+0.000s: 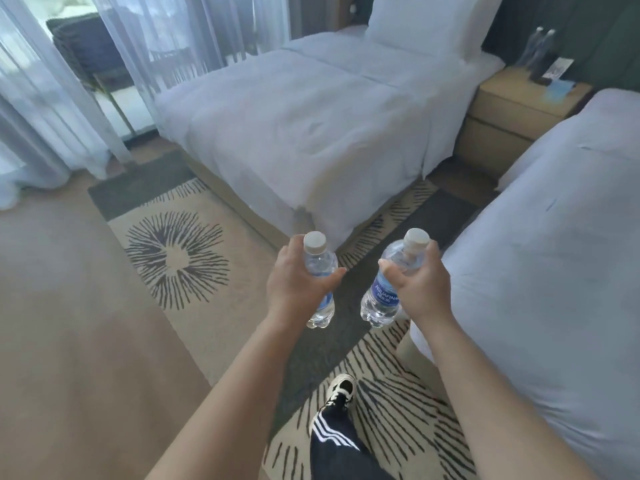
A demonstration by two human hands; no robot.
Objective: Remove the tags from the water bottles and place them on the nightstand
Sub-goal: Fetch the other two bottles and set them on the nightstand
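Observation:
My left hand grips a clear water bottle with a white cap, held upright over the carpet. My right hand grips a second bottle with a blue label, its cap tilted to the right. Both bottles hang in front of me, between the two beds. No tag shows on either neck. The wooden nightstand stands far off at the upper right, between the beds. Two more bottles stand on it by the wall, beside a card and a blue paper.
A white bed fills the middle ahead and a second bed runs along the right. A patterned rug covers the aisle floor. Sheer curtains and a dark chair are at the left. My foot steps forward.

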